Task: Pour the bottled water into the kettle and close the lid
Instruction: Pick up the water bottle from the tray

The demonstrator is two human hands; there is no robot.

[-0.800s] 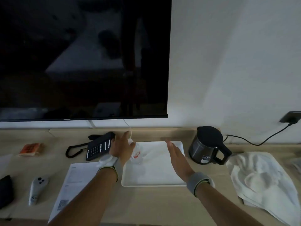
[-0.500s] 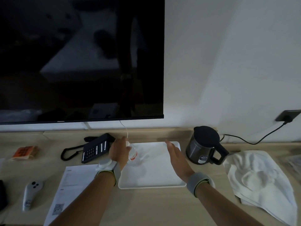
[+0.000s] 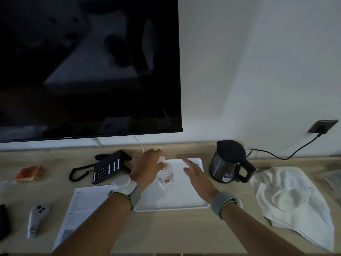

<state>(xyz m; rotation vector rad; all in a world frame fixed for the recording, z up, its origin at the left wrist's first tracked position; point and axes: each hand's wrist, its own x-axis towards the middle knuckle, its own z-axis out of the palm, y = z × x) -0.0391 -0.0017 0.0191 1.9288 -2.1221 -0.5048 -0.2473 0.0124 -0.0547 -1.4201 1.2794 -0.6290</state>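
Observation:
A clear water bottle point(image 3: 165, 177) with a red label and white cap stands on the left part of a white tray point(image 3: 186, 200). My left hand point(image 3: 147, 168) is wrapped around the bottle's upper part, fingers over the cap. My right hand point(image 3: 196, 175) hovers flat and open above the tray, just right of the bottle and not touching it. The dark kettle point(image 3: 227, 161) sits right of the tray with its black lid down and its handle facing right.
A black desk phone point(image 3: 108, 168) lies left of the tray, with a paper sheet point(image 3: 81, 209) and a grey remote point(image 3: 36, 218) nearer me. A crumpled white towel point(image 3: 293, 202) lies right of the kettle. The kettle's cord point(image 3: 287, 157) runs to a wall socket. A television hangs above.
My left hand has closed tighter around the bottle's top, and the bottle now stands further onto the tray. My right hand stays open beside it. The view has shifted slightly.

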